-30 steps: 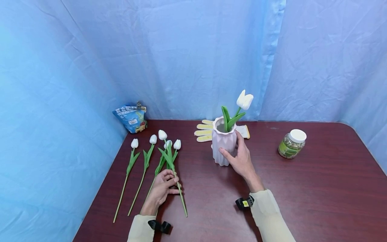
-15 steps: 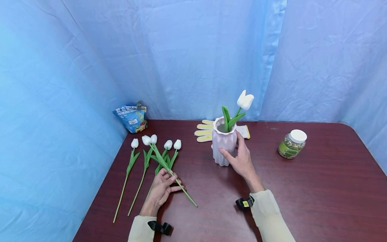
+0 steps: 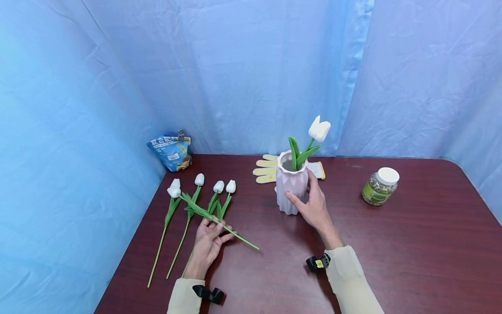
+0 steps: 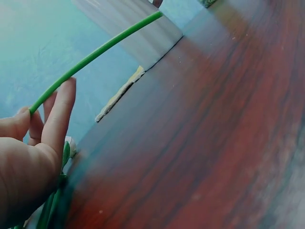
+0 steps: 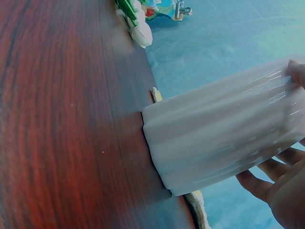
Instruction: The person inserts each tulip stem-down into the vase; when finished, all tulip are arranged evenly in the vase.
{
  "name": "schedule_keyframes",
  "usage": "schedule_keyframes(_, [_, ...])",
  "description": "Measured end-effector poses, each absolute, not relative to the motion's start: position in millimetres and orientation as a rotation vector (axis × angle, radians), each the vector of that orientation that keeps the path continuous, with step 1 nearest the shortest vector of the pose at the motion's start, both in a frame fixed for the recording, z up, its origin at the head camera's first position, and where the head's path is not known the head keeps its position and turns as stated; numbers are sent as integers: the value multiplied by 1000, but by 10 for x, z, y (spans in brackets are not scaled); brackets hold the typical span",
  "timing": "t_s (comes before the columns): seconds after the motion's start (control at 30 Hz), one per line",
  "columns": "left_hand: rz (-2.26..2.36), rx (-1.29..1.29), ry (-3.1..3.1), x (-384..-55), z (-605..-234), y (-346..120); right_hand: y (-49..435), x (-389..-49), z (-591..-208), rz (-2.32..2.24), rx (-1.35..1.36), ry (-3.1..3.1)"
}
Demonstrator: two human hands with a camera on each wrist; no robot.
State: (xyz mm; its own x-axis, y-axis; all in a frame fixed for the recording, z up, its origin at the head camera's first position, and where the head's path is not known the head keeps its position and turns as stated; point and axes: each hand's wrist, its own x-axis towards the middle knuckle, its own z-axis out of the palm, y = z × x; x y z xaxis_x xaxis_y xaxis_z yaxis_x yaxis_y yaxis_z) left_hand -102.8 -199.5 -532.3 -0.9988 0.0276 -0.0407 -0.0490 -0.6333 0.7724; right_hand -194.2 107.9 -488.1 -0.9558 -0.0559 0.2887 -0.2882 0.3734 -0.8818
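Note:
My left hand (image 3: 209,244) pinches the green stem of a white tulip (image 3: 199,210) between thumb and fingers, above the tulips lying on the table. The tulip's bloom points left and its stem end points right; in the left wrist view the bare stem (image 4: 95,53) rises clear of the tabletop. My right hand (image 3: 313,207) grips the side of a pale, ribbed vase (image 3: 289,192) that stands upright. One tulip with a white bloom (image 3: 319,129) leans to the right in the vase's mouth. The right wrist view shows fingers around the vase wall (image 5: 214,133).
Several white tulips, one with its stem (image 3: 157,257) at far left, lie on the dark red table (image 3: 423,244). A yellow-and-white glove (image 3: 266,170) lies behind the vase. A blue pouch (image 3: 170,152) with a clip stands back left, a lidded jar (image 3: 379,187) at right.
The tulip in my left hand has turned: its bloom has swung left and down, its stem end right and up. My right hand and the vase have stayed in place.

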Motion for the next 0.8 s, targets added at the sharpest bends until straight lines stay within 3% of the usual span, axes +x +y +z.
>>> schedule_keyframes(0.8, [3124,-226,981,-1102,-5276,-1931,1077,-1924,-4864,1643,316,-2422])
